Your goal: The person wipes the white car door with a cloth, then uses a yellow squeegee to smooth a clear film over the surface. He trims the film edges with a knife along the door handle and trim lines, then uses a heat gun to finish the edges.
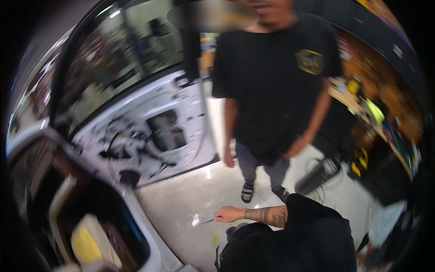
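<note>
My right hand (228,215) reaches across in front of my body at the lower middle, closed around a slim metal tool (208,220). The tool's tip points left over the pale floor; its exact kind is too blurred to tell. My left hand is out of view. Ahead and to the left hangs an open car door (200,136), its inner panel off, so bare metal, wiring and a large opening (167,131) show. Nearer on the left is the car's door frame (149,217), with a seat (97,238) inside that carries a yellow patch.
A person in a black shirt (272,85) stands facing me beside the door, arms hanging. A dark cylinder (317,175) lies on the glossy floor (176,200) at the right. Behind it, a workbench (353,102) holds assorted items beneath a brown backboard (384,85).
</note>
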`<state>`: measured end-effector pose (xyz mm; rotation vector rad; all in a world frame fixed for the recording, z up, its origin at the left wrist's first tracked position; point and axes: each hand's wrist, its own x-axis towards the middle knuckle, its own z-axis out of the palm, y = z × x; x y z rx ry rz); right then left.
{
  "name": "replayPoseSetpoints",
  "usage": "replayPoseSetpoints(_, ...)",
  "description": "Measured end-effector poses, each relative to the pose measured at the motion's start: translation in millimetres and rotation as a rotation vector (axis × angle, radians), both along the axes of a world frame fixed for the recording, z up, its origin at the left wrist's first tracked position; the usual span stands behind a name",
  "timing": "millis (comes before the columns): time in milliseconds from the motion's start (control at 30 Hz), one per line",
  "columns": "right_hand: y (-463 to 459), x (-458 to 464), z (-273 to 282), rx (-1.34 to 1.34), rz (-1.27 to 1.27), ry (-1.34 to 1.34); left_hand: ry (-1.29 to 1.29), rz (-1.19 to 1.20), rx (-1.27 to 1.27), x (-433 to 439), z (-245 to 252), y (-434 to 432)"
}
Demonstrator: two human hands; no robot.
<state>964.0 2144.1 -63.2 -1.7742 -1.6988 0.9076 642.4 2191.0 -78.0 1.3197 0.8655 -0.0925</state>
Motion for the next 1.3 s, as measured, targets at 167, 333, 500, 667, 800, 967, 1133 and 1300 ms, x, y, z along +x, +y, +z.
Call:
replayPoseSetpoints(167,-104.1,-24.6,-4.0,-0.053,-0.211,0.014,-0.026,-0.206,0.131,37.4,60.2,-15.8)
replayPoseSetpoints(333,-193.4,-96.6,-15.6,-0.152,-0.395,0.078,-0.076,-0.349,0.141,28.1,77.3,-43.5)
replayPoseSetpoints(500,-254.7,-132.8,-5.8,-0.164,-0.464,0.109,-0.083,-0.452,0.129,19.0,84.3,-82.0)
replayPoseSetpoints(667,-281.0,-133.6,1.8,0.001,-0.625,0.108,-0.082,-0.532,0.132,16.9,98.3,-121.1)
replayPoseSetpoints(800,-308.2,-117.0,10.6,0.110,-0.595,0.091,-0.064,-0.559,0.139,22.4,107.8,-152.0)
replayPoseSetpoints(967,-375.2,-68.9,23.8,0.040,-0.576,0.108,-0.035,-0.565,0.139,56.6,108.8,-213.3)
replayPoseSetpoints(1133,-473.3,-6.5,41.4,0.092,-0.628,0.336,-0.100,-0.611,0.148,144.0,85.3,-314.2)
replayPoseSetpoints(1300,-560.9,57.7,26.9,0.281,-0.617,0.416,-0.113,-1.035,0.434,276.6,25.2,-396.2)
